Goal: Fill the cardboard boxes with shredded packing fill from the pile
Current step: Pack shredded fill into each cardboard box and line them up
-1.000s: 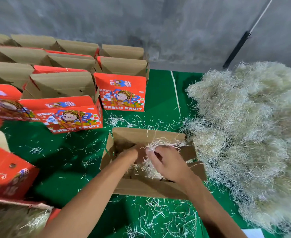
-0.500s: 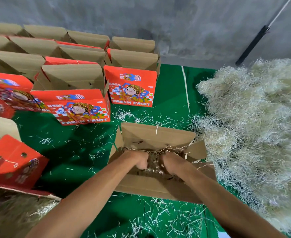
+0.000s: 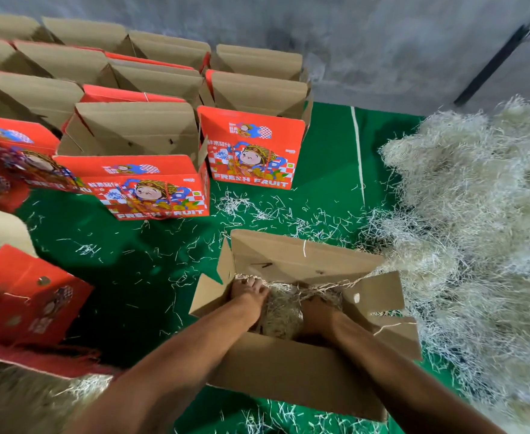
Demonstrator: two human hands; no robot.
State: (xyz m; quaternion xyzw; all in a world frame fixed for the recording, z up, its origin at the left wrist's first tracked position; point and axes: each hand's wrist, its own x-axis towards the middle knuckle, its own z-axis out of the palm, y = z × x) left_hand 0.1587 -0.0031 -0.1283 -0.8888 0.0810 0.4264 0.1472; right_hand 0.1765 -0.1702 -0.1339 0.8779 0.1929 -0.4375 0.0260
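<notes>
Hands: left hand and right hand are pressed into fill inside open box; grip cannot be told.
Right: pile is heaped just beside.
Behind: printed boxes are lined up.

A packing area for fruit gift boxes, set up on a green mat against a bare grey concrete wall. Beyond the hands, rows of open red printed cartons marked "FRESH FRUIT" stand with flaps up. To the right of the hands lies a large pile of pale shredded fill, its strands scattered over the mat.
</notes>
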